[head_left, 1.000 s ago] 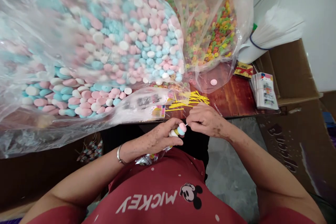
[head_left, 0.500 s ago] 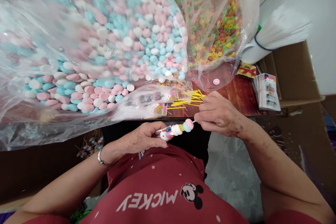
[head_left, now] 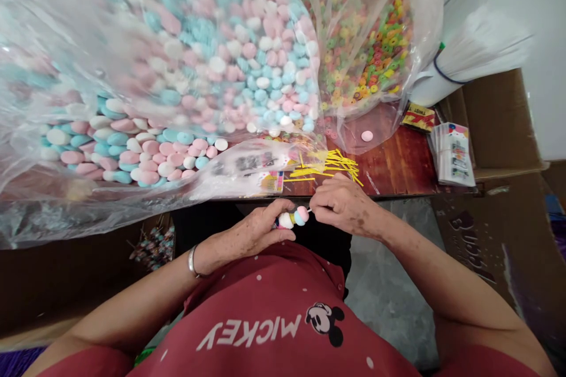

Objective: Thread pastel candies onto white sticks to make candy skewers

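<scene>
Just beyond my shirt front, a marshmallow skewer (head_left: 300, 216) lies sideways between my hands, with pink, blue and white pieces and a yellow-green ring on it. My left hand (head_left: 252, 232) wraps thumb and fingers around its left end, where a bit of the printed clear bag shows; most of that bag is hidden in the hand. My right hand (head_left: 338, 205) is closed in a pinch on the thin white stick at the pink end. Yellow twist ties (head_left: 338, 164) lie on the table just past my right hand.
A large clear bag of pastel marshmallows (head_left: 260, 82) fills the left. Behind the table edge stands a bag of coloured candy rings (head_left: 380, 53). To the right are a stack of printed bags (head_left: 453, 153), a white jug of sticks (head_left: 427, 89) and a cardboard box (head_left: 499, 118). One pink marshmallow (head_left: 367, 136) lies alone.
My right hand has moved left, towards my left hand, with the stick. My left hand has shifted slightly right and now covers more of the skewer's left end and the printed bag.
</scene>
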The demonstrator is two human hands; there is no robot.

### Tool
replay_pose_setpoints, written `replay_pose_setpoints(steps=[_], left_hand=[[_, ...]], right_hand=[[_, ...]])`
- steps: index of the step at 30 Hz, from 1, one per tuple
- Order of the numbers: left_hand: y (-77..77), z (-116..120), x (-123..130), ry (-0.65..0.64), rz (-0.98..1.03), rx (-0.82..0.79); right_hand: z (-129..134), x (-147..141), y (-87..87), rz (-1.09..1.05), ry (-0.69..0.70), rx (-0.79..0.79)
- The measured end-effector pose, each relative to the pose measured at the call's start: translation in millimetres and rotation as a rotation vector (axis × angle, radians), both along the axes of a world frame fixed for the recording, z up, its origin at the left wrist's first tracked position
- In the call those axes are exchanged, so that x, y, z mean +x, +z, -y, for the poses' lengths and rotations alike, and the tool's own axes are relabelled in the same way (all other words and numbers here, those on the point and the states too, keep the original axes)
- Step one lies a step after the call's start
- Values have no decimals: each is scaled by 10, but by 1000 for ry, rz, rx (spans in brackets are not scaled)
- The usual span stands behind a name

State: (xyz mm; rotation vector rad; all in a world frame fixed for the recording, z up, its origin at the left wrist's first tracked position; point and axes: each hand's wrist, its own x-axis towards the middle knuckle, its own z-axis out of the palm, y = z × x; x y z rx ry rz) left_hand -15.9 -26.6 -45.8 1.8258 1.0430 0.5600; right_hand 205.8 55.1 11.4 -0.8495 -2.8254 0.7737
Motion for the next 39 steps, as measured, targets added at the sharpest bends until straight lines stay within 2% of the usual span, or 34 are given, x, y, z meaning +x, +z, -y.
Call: replay_pose_setpoints(steps=[2, 4, 6, 8, 10, 11, 12, 13, 14, 16, 17, 20, 22, 26, 28, 30, 32, 33, 34, 36, 39], left_hand=[[9, -8, 15, -24, -27, 38], [148, 5, 6, 9, -77, 171], [431, 53, -39, 113, -141, 387], [780, 139, -112, 187, -124, 582], [1056, 244, -174, 60, -34, 606], [1127, 290, -188, -56, 29, 549], [1144, 322, -188, -119, 68, 455], [1110, 335, -172, -106, 148, 419], [1037, 325, -145, 12, 196, 359], [842, 233, -71, 420, 317, 132], [755, 156, -33, 583, 440, 18], [658, -128, 64, 859, 852, -79], [715, -307, 108, 916, 1015, -96], [835, -552, 147, 991, 1143, -96], [832, -621, 153, 1004, 1182, -140], [798, -664, 162, 989, 1210, -196], [749, -691, 171, 976, 1223, -232], [722, -701, 173, 976, 1227, -242], [695, -711, 172, 980, 1230, -248], [641, -728, 161, 991, 1229, -257], [575, -751, 137, 1001, 1225, -263]], right_hand=[[18, -2, -11, -27, 6, 4], [36, 30, 21, -78, -13, -2], [63, 92, 82, -141, -78, -17], [107, 163, 137, -214, -207, -56], [177, 214, 138, -311, -384, -149], [221, 223, 110, -371, -475, -221], [269, 217, 63, -439, -559, -310], [320, 195, 1, -515, -634, -406], [370, 159, -70, -586, -685, -501], [464, 49, -209, -706, -741, -643], [504, -16, -265, -749, -751, -690], [598, -209, -345, -791, -762, -727], [639, -307, -342, -772, -744, -682], [677, -412, -330, -674, -630, -497], [680, -439, -349, -584, -537, -286], [675, -458, -380, -494, -475, 1], [671, -470, -409, -437, -473, 222], [672, -473, -421, -430, -491, 263], [677, -474, -430, -438, -515, 248], [699, -479, -445, -488, -574, 44], [744, -515, -457, -617, -666, -584]])
